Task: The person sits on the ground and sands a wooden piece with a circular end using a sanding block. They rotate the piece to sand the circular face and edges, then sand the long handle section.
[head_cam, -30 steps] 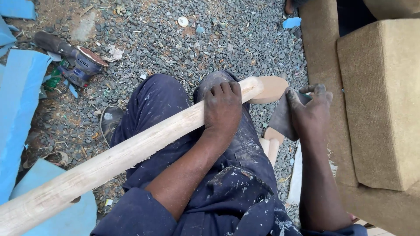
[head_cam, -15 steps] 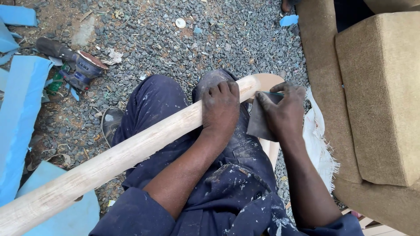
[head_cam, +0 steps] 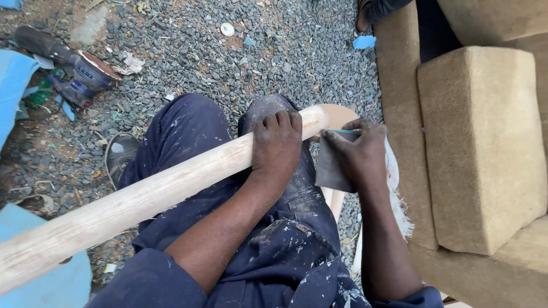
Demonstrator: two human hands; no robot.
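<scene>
Gravel ground (head_cam: 188,51), sander (head_cam: 77,71) lying upper left, tan sofa (head_cam: 479,148) at right. Wooden pole (head_cam: 148,197) lies across lap in blue overalls. Left hand (head_cam: 278,142) fingers wrapped over pole near its end. Right hand (head_cam: 361,153) fingers pinch dark sandpaper sheet (head_cam: 331,165) just beside pole end.

A long wooden pole (head_cam: 142,199) was gripped near its two-o'clock end by the left hand (head_cam: 277,142). A dark sheet of sandpaper (head_cam: 331,165) was pressed against that end by the right hand (head_cam: 359,154). A power sander (head_cam: 80,74) lay on gravel (head_cam: 228,63) at ten o'clock.
</scene>
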